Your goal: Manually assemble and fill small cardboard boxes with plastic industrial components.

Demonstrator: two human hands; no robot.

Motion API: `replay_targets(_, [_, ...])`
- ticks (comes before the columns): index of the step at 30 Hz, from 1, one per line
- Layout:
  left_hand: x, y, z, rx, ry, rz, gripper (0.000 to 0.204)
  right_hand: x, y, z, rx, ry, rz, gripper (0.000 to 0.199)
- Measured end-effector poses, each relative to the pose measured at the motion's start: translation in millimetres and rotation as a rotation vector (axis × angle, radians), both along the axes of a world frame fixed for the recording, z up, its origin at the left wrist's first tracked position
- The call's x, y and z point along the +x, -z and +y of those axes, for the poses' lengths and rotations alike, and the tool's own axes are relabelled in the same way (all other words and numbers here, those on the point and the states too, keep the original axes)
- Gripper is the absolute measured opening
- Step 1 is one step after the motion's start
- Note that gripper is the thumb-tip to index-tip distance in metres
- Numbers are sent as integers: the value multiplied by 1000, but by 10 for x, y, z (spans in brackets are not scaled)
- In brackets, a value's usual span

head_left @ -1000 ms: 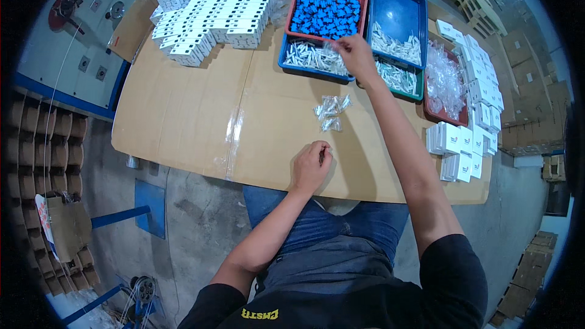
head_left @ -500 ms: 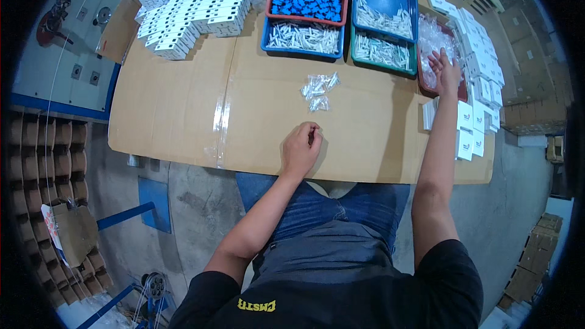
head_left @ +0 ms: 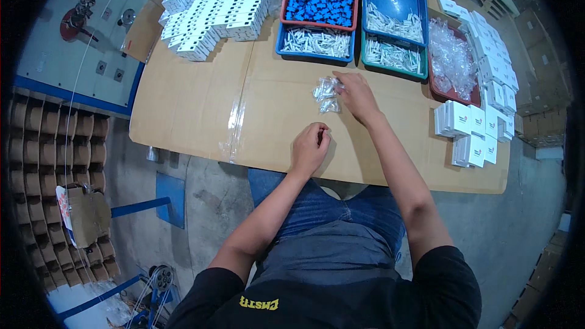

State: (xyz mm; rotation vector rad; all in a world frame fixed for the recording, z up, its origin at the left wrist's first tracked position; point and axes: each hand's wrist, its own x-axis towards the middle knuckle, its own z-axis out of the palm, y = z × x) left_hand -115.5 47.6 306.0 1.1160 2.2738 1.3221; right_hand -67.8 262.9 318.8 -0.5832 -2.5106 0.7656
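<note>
My left hand (head_left: 311, 150) rests near the front of the cardboard tabletop (head_left: 292, 97), its fingers curled in; whatever they might hold is hidden. Just beyond it lie several small clear plastic bags (head_left: 326, 93) with pale slim pieces inside. My right hand (head_left: 359, 99) comes over these bags from the right. Its fingers are bent together at their right edge, and I cannot make out what is between the fingertips.
Behind the bags stand a red tray (head_left: 356, 0) of blue parts, blue (head_left: 352, 49) and green (head_left: 425, 64) trays of pale slim pieces, and a red tray (head_left: 437, 88) of clear bags. White boxes (head_left: 219, 9) are stacked far left, with more white boxes (head_left: 469, 119) at right.
My right hand has left the tray of clear bags and moved left to the small filled bags. My left hand stays curled in its place. The view has shifted slightly.
</note>
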Motion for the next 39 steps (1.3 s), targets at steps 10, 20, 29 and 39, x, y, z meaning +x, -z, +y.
replay_targets(10, [-14, 135, -54, 37, -21, 47, 12, 541, -5, 124, -809, 297, 281, 39])
replay_targets(20, [42, -31, 9, -19, -13, -13, 12, 1039, 37, 221, -1363, 230, 859, 27])
replay_targets(29, [32, -35, -14, -51, 4, -46, 12, 972, -67, 89, -1461, 188, 854, 24])
replay_targets(39, [29, -9, -17, -19, -1, -64, 11, 1009, -77, 74, -1491, 76, 914, 7])
